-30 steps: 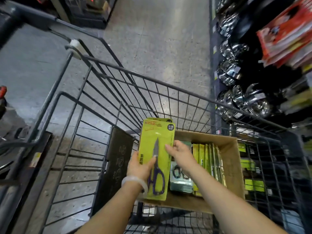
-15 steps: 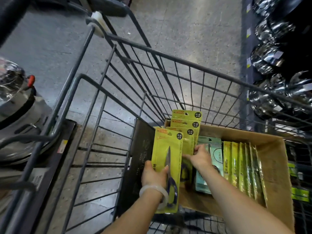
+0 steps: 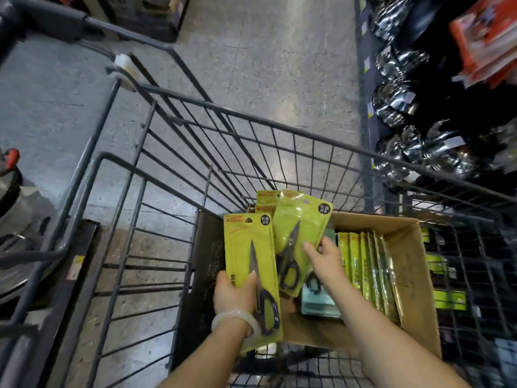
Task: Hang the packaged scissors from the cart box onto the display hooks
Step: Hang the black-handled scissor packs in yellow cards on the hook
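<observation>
The left hand (image 3: pixel 233 289) grips a yellow scissors pack (image 3: pixel 251 273) by its lower edge, thumb pressed over the front of the card, and holds it upright above the near left corner of the cardboard box (image 3: pixel 414 275); a pale bangle (image 3: pixel 232 320) circles that wrist. The right hand (image 3: pixel 324 259) pinches a second yellow pack (image 3: pixel 300 228), tilted to the right and lifted partly clear of the box, with more yellow card tops (image 3: pixel 265 196) showing just behind it. Inside the box, a row of yellow packs (image 3: pixel 366 270) stands on edge along the right side, and a pale green pack (image 3: pixel 319 303) lies flat beneath the right forearm. The box sits in the near end of a dark wire cart (image 3: pixel 195 141), whose bars frame it on all sides; a dark flat panel (image 3: pixel 207 264) leans against the box's left wall. Below and beyond the cart lies a grey speckled concrete floor (image 3: pixel 265 57). On the right, a dark display (image 3: pixel 405 102) carries shiny metal cookware, with red-orange packaging (image 3: pixel 486 37) hanging above. At the far left edge, part of a round metal pot with a red knob (image 3: pixel 11 158) shows.
</observation>
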`<state>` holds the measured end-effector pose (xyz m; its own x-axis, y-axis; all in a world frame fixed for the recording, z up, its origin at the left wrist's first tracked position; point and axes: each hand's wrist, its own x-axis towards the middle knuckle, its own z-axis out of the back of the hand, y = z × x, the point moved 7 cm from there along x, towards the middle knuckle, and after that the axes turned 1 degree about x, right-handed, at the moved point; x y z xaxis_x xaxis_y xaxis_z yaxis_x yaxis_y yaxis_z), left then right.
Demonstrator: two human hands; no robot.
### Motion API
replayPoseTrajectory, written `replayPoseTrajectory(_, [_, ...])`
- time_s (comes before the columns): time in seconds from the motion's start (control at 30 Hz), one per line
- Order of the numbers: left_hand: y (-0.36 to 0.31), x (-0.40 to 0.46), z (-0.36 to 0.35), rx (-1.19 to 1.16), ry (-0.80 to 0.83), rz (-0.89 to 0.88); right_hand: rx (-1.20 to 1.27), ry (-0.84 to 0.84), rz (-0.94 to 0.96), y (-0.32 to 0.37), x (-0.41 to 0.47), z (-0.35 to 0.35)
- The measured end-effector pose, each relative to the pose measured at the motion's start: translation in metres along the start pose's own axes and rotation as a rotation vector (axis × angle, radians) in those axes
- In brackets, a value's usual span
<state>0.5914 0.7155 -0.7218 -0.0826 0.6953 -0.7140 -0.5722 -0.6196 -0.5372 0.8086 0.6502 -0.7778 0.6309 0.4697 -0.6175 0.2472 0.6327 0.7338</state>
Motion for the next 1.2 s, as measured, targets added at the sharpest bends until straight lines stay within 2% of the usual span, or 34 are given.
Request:
replayPoseTrajectory(0.13, [-0.031,-0.021,-0.005,-0.057,0.103,-0.084,0.203,-0.123,-0.008,0.029,-0.027,0.042])
replayPoseTrajectory(0.37, [-0.078,-0.082,-0.044,-0.013,0.403,-0.207,0.23,-0.328,-0.005,0.051,-0.091,0.141])
replayPoseTrajectory(0.47, [-0.07,-0.092,-0.082,0.061,0.506,-0.26,0.3,-0.425,-0.009,0.039,-0.13,0.192])
replayPoseTrajectory(0.57, [-0.093,-0.176,-0.091,0.148,0.636,-0.402,0.384,-0.546,-0.002,0.009,-0.181,0.246])
replayPoseTrajectory(0.67, [-0.08,-0.241,-0.113,0.251,0.755,-0.51,0.433,-0.669,0.02,-0.026,-0.253,0.29])
replayPoseTrajectory(0.87, [0.008,-0.394,-0.124,0.423,1.023,-0.69,0.613,-0.916,0.096,-0.112,-0.456,0.332])
replayPoseTrajectory(1.07, [0.169,-0.528,-0.121,0.68,1.262,-0.825,0.744,-1.251,0.033,-0.248,-0.694,0.317])
replayPoseTrajectory(1.2, [0.272,-0.638,-0.062,0.834,1.455,-0.831,0.911,-1.443,-0.03,-0.342,-0.83,0.289])
